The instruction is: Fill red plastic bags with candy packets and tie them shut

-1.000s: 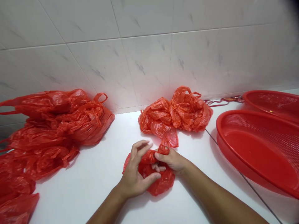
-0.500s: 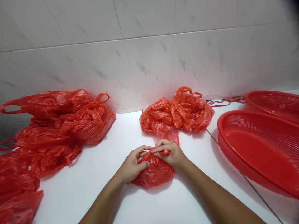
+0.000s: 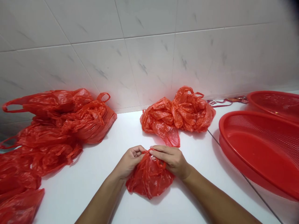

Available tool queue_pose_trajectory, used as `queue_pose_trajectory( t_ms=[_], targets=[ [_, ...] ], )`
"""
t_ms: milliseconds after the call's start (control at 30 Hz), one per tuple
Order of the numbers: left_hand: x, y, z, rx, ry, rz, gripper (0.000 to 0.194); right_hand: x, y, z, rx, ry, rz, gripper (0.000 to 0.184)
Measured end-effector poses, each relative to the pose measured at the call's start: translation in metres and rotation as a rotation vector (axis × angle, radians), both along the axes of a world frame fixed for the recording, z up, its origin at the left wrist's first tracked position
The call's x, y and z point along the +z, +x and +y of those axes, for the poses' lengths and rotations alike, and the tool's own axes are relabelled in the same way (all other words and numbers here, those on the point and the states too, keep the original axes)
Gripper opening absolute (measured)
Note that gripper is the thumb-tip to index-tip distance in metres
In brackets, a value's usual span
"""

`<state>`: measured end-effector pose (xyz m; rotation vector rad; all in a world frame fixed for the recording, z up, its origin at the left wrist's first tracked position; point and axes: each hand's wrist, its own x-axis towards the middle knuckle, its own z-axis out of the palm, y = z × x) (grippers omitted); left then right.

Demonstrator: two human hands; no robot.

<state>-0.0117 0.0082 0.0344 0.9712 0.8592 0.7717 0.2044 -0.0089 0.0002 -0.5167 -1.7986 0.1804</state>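
Centre of white counter [image 3: 74,189]: left hand [image 3: 127,161], right hand [image 3: 170,160] curled, fingers meeting, pinching twisted handles [image 3: 149,151] of red plastic bag [image 3: 149,182]. Bag body on counter, long axis running from hands toward person; crumpled bag heap [image 3: 177,115] just beyond.

My left hand [image 3: 128,161] angles in from seven o'clock and my right hand [image 3: 170,160] from five o'clock, both curled into a pinch, backs up, fingertips almost meeting.
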Motion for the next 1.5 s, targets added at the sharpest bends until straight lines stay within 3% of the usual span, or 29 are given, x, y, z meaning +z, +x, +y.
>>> queue_pose_trajectory(
  t_ms=[200, 367, 500, 633, 733, 800, 833, 933, 1033, 1133, 1200, 1267, 1367, 1500],
  targets=[
    [0.006, -0.03, 0.024, 0.288, 0.233, 0.218, 0.038, -0.002, 0.011, 0.011, -0.091, -0.149, 0.068, 0.019],
    [-0.002, -0.071, 0.052, 0.634, 0.193, 0.196, 0.05, -0.012, 0.023, 0.026, -0.087, -0.308, 0.115, 0.041],
    [-0.004, -0.08, 0.058, 0.719, 0.202, 0.116, 0.05, -0.017, 0.025, 0.029, -0.051, -0.526, 0.206, 0.044],
    [-0.001, -0.051, 0.045, 0.657, 0.265, -0.035, 0.05, -0.009, 0.015, 0.022, 0.266, -0.904, 0.482, 0.054],
    [-0.004, -0.027, 0.032, 0.457, 0.283, -0.091, 0.067, -0.004, 0.005, 0.016, 0.52, -1.02, 0.666, 0.059],
    [-0.01, -0.02, 0.027, 0.366, 0.272, 0.02, 0.08, -0.005, 0.0, 0.014, 0.603, -1.042, 0.763, 0.059],
    [-0.013, -0.018, 0.025, 0.347, 0.267, 0.121, 0.078, -0.006, -0.002, 0.013, 0.634, -1.06, 0.799, 0.059],
    [-0.017, -0.022, 0.024, 0.214, 0.285, 0.406, 0.051, -0.011, -0.001, 0.013, 0.714, -1.117, 0.83, 0.06],
    [-0.009, -0.022, 0.019, 0.09, 0.475, 0.535, 0.045, -0.014, 0.001, 0.014, 0.741, -1.098, 0.774, 0.06],
    [0.002, -0.014, 0.008, 0.175, 0.776, 0.635, 0.031, -0.014, 0.0, 0.014, 0.727, -1.086, 0.653, 0.059],
    [0.005, -0.006, 0.0, 0.168, 0.869, 0.589, 0.03, -0.013, -0.003, 0.013, 0.72, -1.109, 0.573, 0.062],
    [0.005, 0.0, -0.005, 0.103, 0.818, 0.401, 0.038, -0.013, -0.007, 0.011, 0.711, -1.136, 0.529, 0.064],
    [-0.001, 0.003, -0.005, 0.091, 0.597, 0.108, 0.047, -0.011, -0.01, 0.011, 0.683, -1.142, 0.501, 0.067],
    [-0.007, 0.0, 0.004, 0.173, 0.405, 0.013, 0.049, -0.007, -0.006, 0.015, 0.625, -1.094, 0.454, 0.071]
  ],
)
